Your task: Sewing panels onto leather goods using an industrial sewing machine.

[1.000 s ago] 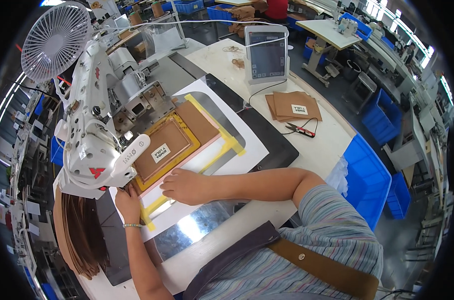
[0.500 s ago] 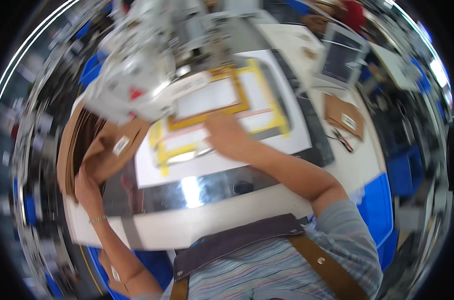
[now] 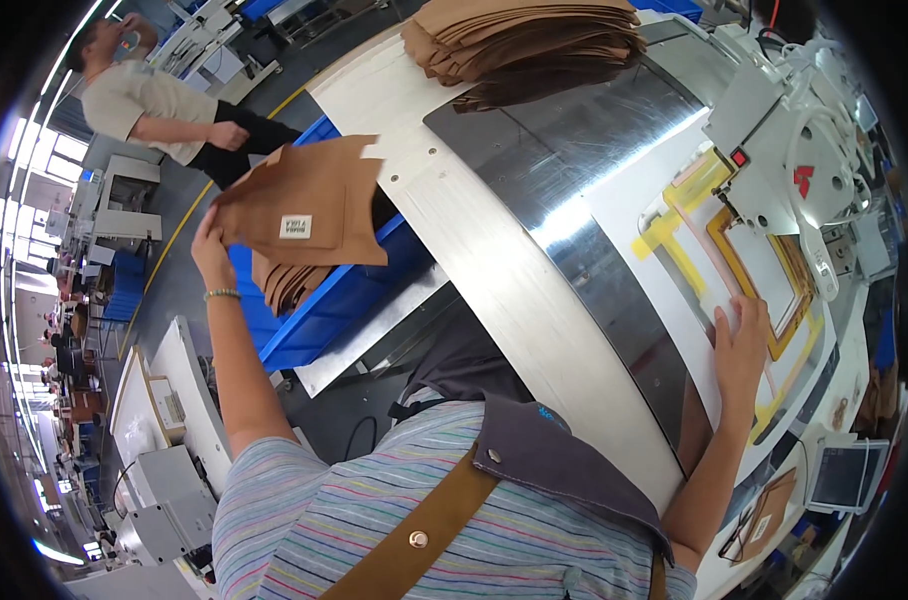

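Brown pieces (image 3: 534, 42) remain stacked at the far edge of the table (image 3: 464, 232); the left hand (image 3: 211, 252) pinches an already labelled piece (image 3: 319, 195) over a blue bin (image 3: 332, 312), the right hand (image 3: 740, 345) loosely open beside the empty yellow frame (image 3: 731, 251).

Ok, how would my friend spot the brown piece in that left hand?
Find the long white table, then the blue bin on its left. Over that bin, the person's left hand grips the brown piece by its left edge. Unlike the brown stack in the bin, it is held up, with a pale label showing.
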The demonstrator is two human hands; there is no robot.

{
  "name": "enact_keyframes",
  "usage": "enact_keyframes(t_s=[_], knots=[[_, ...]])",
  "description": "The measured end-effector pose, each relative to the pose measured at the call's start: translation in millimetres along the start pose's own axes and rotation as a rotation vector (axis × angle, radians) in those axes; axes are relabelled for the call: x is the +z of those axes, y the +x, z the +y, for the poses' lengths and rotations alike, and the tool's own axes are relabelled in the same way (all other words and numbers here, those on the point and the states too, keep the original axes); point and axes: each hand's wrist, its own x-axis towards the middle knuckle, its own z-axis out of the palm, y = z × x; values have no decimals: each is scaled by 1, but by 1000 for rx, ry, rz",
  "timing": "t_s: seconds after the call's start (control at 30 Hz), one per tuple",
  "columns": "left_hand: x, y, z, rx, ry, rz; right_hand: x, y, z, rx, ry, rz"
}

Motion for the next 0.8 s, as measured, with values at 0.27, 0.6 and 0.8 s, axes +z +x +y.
enact_keyframes(t_s=[0.27, 0.6, 0.8], knots=[[-28, -93, -105, 31, 1253, 191, 0, -4, 4, -26, 20, 4], [123, -55, -63, 639, 1311, -338, 4, -4, 32, -98, 32, 68], [147, 24, -41, 854, 949, -64, 2, 14, 19, -84, 145, 39]])
